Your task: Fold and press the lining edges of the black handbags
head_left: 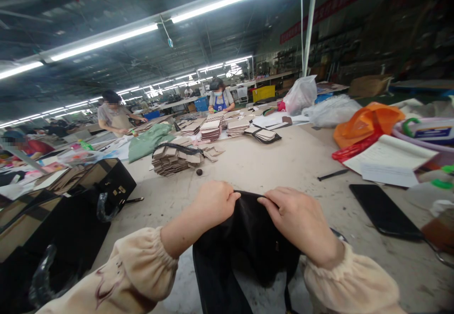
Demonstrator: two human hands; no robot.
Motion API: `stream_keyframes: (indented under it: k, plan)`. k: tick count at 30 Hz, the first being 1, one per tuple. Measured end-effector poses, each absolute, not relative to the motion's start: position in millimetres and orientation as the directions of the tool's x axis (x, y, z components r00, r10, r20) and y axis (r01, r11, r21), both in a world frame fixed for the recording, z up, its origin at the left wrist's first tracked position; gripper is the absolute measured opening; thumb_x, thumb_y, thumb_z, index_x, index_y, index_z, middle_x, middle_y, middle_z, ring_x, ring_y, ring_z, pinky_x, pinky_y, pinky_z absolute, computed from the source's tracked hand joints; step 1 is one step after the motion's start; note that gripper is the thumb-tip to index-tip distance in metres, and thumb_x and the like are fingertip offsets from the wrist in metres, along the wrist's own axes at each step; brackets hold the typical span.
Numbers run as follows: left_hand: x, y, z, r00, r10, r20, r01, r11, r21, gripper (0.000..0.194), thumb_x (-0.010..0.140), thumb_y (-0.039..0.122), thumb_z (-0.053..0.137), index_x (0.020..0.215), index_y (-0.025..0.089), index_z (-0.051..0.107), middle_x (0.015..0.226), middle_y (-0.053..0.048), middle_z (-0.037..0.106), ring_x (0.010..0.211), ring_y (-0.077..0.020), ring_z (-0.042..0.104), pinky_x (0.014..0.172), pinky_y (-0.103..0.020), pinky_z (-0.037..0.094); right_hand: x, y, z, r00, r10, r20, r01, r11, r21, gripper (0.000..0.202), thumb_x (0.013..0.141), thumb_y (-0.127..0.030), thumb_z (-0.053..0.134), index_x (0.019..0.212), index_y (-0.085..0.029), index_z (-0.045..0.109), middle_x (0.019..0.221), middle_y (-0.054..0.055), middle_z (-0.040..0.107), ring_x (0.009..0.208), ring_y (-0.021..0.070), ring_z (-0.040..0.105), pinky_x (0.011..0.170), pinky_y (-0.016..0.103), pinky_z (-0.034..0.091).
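Note:
Just in front of me I hold a soft black bag (262,245) up off the table by its top edge. My left hand (213,204) pinches the edge on the left, thumb against bent fingers. A short way along the same edge, my right hand (298,217) grips it between thumb and fingers. Dark cloth hangs in folds between and below the hands, and a long black strip runs down toward the bottom of the view. A small metal piece shows near the right side. The bag's underside is mostly hidden.
Black handbags (76,224) stand at the left. Bundled flat pieces (173,159) and a small dark ball (199,172) lie ahead. On the right are a phone (385,210), a notebook (393,155) and an orange bag (369,120). Co-workers (220,99) are beyond.

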State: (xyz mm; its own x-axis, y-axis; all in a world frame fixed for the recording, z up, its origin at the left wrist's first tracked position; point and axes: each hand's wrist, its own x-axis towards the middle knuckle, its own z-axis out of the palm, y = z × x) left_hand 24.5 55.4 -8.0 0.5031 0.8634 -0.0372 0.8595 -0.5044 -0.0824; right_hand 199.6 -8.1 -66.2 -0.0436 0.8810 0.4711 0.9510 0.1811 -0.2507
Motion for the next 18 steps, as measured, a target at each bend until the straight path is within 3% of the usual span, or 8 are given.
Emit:
stream_keyframes:
  k: [7,13,18]
  plan:
    - [20,51,-8,0.507,0.862,-0.020,0.861,-0.507,-0.046,0.038,0.089,0.038,0.042,0.075,0.017,0.070,0.079,-0.008,0.071,0.072,-0.0195,0.062,0.062,-0.028,0.039,190,-18,-60,-0.060,0.874,0.482,0.958,0.186,-0.220,0.018,0.089,-0.035,0.050,0.088,-0.025,0.065,0.079,0.001,0.066,0.072,0.0169,0.058,0.063,0.032,0.031]
    - [17,48,-9,0.507,0.862,-0.014,0.861,-0.507,-0.045,0.038,0.088,0.038,0.042,0.073,0.017,0.070,0.079,-0.008,0.071,0.069,-0.0191,0.062,0.059,-0.028,0.036,180,-15,-63,-0.065,0.854,0.516,0.959,0.196,-0.205,0.026,0.092,-0.033,0.047,0.070,-0.024,0.059,0.068,0.000,0.060,0.066,0.0168,0.053,0.062,0.032,0.028]
    - [16,47,-11,0.514,0.858,-0.001,0.856,-0.513,-0.056,0.039,0.088,0.038,0.041,0.072,0.017,0.070,0.079,-0.008,0.071,0.069,-0.0194,0.062,0.058,-0.028,0.034,177,-12,-65,-0.095,0.836,0.541,0.951,0.237,-0.200,0.026,0.091,-0.028,0.048,0.067,-0.023,0.055,0.067,0.000,0.058,0.069,0.0173,0.051,0.065,0.032,0.028]
